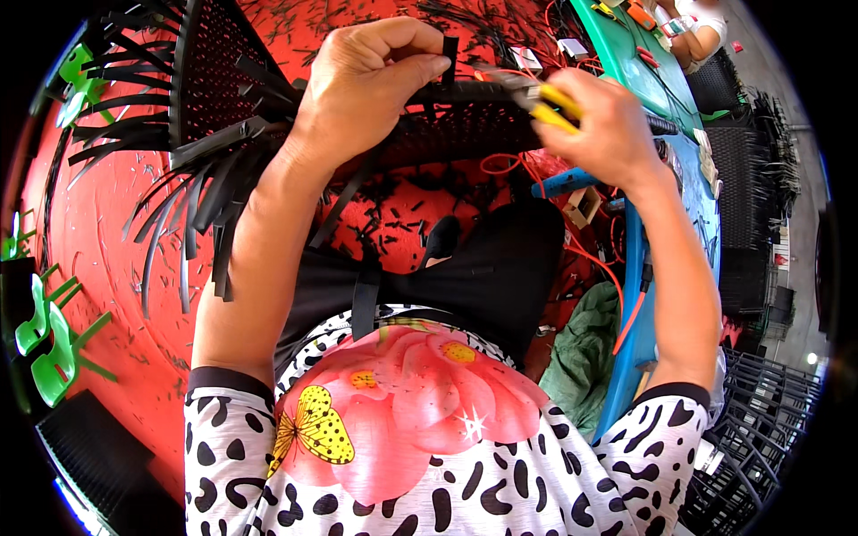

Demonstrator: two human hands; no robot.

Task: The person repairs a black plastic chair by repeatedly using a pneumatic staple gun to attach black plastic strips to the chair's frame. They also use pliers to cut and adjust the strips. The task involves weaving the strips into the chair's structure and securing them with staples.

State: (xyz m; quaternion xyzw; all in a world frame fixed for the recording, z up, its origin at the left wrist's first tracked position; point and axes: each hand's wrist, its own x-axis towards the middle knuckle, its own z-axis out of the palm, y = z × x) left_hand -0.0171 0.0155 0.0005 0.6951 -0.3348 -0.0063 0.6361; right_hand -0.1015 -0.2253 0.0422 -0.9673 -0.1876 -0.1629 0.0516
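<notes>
In front of me stands a black woven frame [474,134] of flat plastic strips, with many loose strip ends [219,192] fanning out on its left side. My left hand [371,80] pinches a short black strip [450,61] just above the frame's top edge. Yellow-handled pliers or cutters [556,105] are gripped in my right hand [608,129], their metal jaws pointing left toward the strip, a little apart from it. The exact shape of the jaws is blurred.
Black strip scraps lie over the red floor [134,295]. Green plastic chairs [58,353] stand at the left. On the right are a blue table [635,330] with red hoses [594,259] and a crumpled green cloth [581,357]. Another person [702,31] sits at the far right.
</notes>
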